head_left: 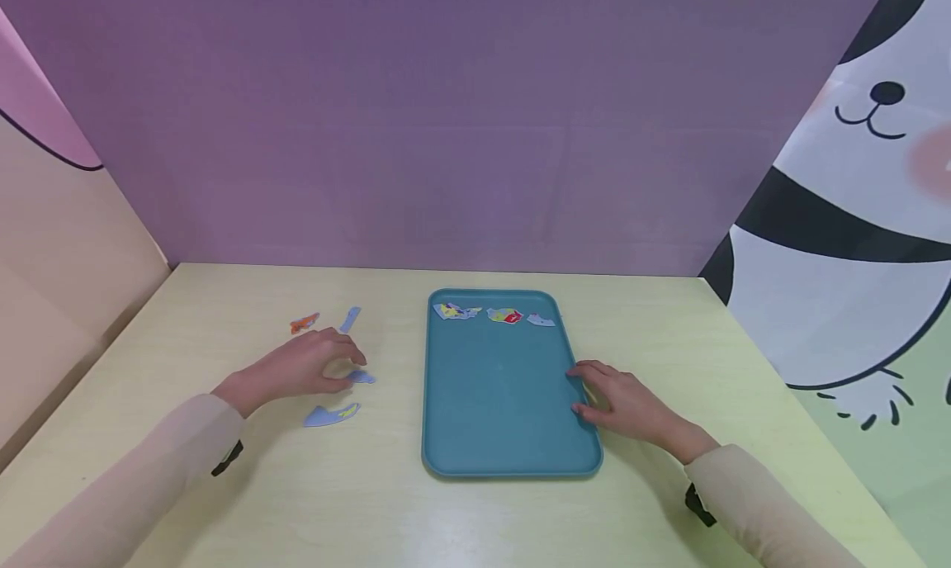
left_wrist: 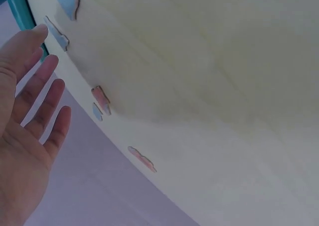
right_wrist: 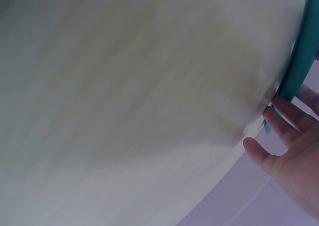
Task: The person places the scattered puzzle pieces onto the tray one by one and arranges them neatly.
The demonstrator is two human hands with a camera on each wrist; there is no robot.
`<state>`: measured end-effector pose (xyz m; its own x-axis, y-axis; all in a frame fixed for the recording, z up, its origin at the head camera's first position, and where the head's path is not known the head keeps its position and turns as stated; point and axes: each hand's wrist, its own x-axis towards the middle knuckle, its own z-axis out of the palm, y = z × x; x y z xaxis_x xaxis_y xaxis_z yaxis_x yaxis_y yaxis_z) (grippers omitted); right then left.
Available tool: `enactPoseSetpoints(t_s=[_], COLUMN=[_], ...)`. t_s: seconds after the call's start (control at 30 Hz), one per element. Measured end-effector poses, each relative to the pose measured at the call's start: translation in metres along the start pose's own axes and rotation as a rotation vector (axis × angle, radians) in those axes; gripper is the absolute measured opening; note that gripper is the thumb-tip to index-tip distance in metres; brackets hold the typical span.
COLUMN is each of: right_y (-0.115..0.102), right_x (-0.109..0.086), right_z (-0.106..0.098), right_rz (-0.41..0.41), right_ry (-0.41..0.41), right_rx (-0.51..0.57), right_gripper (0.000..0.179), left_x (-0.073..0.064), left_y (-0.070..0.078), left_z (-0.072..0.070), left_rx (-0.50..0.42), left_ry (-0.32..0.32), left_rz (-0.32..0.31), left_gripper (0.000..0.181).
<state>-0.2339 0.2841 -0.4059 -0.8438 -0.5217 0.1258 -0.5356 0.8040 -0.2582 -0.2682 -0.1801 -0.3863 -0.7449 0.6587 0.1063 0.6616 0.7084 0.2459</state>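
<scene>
My left hand (head_left: 300, 366) hovers over the left part of the table, thumb and fingers apart. Its thumb is at a small blue puzzle piece (head_left: 362, 377); whether they touch I cannot tell. Around that hand lie an orange piece (head_left: 304, 324), a narrow blue piece (head_left: 350, 319) and a larger blue-and-yellow piece (head_left: 330, 416). My right hand (head_left: 627, 403) touches the right rim of a teal tray (head_left: 505, 403) with its fingertips. Along the tray's far end sit three pieces: one blue and yellow (head_left: 456, 311), one with red (head_left: 505, 315), one pale blue (head_left: 541, 320).
A pale wooden table (head_left: 371, 518) carries everything. Behind it stands a purple wall (head_left: 446, 122), with a panda-print panel (head_left: 854, 213) to the right. The left wrist view shows another reddish piece (left_wrist: 142, 159) apart from the others.
</scene>
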Motion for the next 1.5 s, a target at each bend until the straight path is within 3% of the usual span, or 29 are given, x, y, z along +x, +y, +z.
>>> enactPoseSetpoints(t_s=[0.33,0.6,0.87,1.5], right_y=[0.002,0.002,0.000,0.001], right_x=[-0.001,-0.001,-0.001,0.000], right_z=[0.002,0.003,0.002,0.002], right_rz=[0.001,0.003,0.005,0.002], right_ry=[0.007,0.010,0.006,0.002], right_rx=[-0.003,-0.010,-0.009,-0.013], right_gripper=[0.046,0.046,0.046,0.046], left_x=[-0.002,-0.005,-0.004,-0.001], left_y=[-0.003,-0.002,-0.002,0.000], left_z=[0.011,0.014,0.015,0.011], left_rx=[0.024,0.025,0.023,0.047], left_ry=[0.041,0.076,0.095,0.065], left_rz=[0.003,0.043,0.043,0.070], left_gripper=[0.025,0.021,0.020,0.015])
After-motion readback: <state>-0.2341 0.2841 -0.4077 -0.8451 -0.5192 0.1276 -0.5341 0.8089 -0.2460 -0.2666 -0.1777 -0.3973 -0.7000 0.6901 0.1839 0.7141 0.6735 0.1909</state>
